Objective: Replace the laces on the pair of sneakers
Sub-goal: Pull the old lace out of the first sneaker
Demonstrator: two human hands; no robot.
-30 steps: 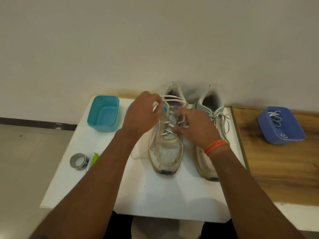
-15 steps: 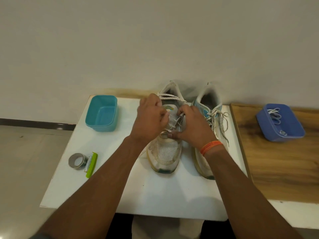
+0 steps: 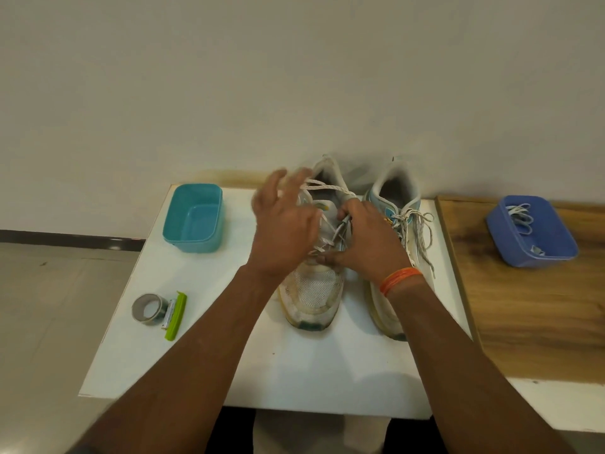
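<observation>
Two worn white sneakers stand side by side on the white table [image 3: 294, 371], toes toward me. My left hand [image 3: 284, 224] hovers blurred over the left sneaker [image 3: 311, 290] with its fingers spread. A loose white lace [image 3: 330, 188] runs from under those fingertips across the shoe's collar. My right hand [image 3: 370, 237], with an orange band at the wrist, has its fingers curled on the lace beside the tongue and its thumb on the vamp. The right sneaker [image 3: 396, 191] is laced, its ends hanging loose.
A teal tub [image 3: 193, 217] sits at the table's back left. A grey tape roll [image 3: 147, 308] and a green cutter [image 3: 176, 317] lie at the left edge. On the wooden top [image 3: 530, 316] to the right, a blue tub [image 3: 556, 237] holds white laces [image 3: 520, 216].
My left hand has gone from a closed grip at the eyelets to spread fingers, lifting up and left. My right hand stays on the left sneaker's lace.
</observation>
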